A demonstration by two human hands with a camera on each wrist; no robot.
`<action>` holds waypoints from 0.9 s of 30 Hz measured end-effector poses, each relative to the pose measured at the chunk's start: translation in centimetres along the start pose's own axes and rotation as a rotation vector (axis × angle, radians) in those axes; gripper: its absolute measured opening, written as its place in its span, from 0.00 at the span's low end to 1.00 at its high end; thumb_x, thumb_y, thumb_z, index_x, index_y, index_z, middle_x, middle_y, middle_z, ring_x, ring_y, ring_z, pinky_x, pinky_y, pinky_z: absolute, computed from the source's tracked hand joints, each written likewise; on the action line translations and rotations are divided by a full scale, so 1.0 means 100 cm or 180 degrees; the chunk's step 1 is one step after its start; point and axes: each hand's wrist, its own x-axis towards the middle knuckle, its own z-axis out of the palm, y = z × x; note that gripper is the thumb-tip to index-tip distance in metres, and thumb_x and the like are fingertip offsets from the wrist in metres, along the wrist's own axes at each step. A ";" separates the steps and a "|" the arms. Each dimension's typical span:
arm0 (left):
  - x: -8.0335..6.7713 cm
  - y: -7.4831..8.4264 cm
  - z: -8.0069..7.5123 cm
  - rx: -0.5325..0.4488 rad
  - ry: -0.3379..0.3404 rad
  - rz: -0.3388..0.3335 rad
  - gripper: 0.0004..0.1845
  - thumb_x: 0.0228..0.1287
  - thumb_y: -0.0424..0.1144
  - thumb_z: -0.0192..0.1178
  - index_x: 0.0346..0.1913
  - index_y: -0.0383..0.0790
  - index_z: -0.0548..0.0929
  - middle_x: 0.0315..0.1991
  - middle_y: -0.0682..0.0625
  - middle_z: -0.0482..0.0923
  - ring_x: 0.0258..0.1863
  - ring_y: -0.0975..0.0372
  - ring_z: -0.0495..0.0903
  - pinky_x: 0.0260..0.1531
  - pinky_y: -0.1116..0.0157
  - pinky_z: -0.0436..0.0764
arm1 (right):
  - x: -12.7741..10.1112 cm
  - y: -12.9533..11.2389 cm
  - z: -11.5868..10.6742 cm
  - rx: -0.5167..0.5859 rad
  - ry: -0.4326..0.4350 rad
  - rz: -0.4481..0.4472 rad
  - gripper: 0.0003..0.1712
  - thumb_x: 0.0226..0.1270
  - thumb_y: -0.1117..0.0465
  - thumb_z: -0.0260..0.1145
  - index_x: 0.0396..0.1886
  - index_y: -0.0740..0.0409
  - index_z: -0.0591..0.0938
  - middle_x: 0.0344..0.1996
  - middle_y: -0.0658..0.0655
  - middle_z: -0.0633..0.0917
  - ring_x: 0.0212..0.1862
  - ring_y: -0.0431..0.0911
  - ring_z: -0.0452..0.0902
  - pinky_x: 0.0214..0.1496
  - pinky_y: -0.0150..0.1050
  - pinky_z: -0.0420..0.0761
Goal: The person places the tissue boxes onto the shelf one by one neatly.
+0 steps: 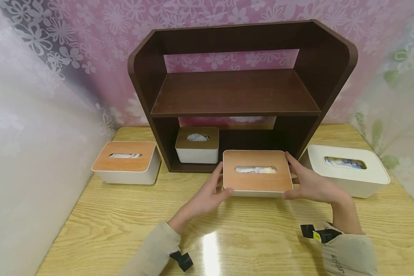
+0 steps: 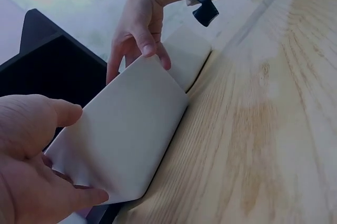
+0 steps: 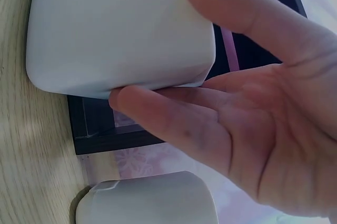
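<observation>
A white tissue box (image 1: 252, 193) with a wood-coloured lid sits at the front of the shelf's lower level, and both hands hold it by its ends. My left hand (image 1: 207, 193) grips the left end, thumb at the front corner and fingers along the side. At the opposite end my right hand (image 1: 314, 186) grips it the same way, thumb low at the front and a finger at the back corner. The left wrist view shows the box's plain white front (image 2: 126, 124) between both hands. In the right wrist view, fingers (image 3: 174, 124) press against the box's end.
The dark brown two-level shelf (image 1: 234, 92) stands against the wall. A smaller tissue box (image 1: 197, 147) with a brown lid sits in its lower left. Another wood-lidded tissue box (image 1: 125, 163) stands left of the shelf; an all-white one (image 1: 348, 172) stands at right, beside my right hand.
</observation>
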 end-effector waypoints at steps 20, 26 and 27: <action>0.003 0.006 0.006 0.0057 0.1033 -0.0147 0.23 0.70 0.39 0.61 0.62 0.32 0.70 0.52 0.42 0.75 0.51 0.53 0.77 0.51 0.59 0.80 | 0.003 -0.012 -0.001 0.0075 0.0277 0.0270 0.59 0.61 0.53 0.74 0.78 0.69 0.48 0.59 0.74 0.77 0.46 0.53 0.85 0.36 0.41 0.84; 0.002 0.011 0.007 -0.0033 0.1094 -0.0066 0.20 0.70 0.31 0.55 0.62 0.29 0.71 0.58 0.39 0.76 0.57 0.51 0.77 0.57 0.58 0.77 | 0.001 -0.018 0.000 0.0127 0.0570 0.0377 0.48 0.62 0.53 0.73 0.72 0.75 0.63 0.54 0.72 0.81 0.45 0.50 0.85 0.36 0.39 0.85; 0.002 0.011 0.007 -0.0023 0.1070 -0.0071 0.21 0.70 0.31 0.55 0.63 0.30 0.71 0.59 0.39 0.75 0.58 0.51 0.76 0.58 0.57 0.77 | 0.001 -0.018 0.001 0.0129 0.0596 0.0396 0.48 0.62 0.53 0.73 0.71 0.75 0.63 0.54 0.72 0.80 0.45 0.50 0.84 0.36 0.39 0.85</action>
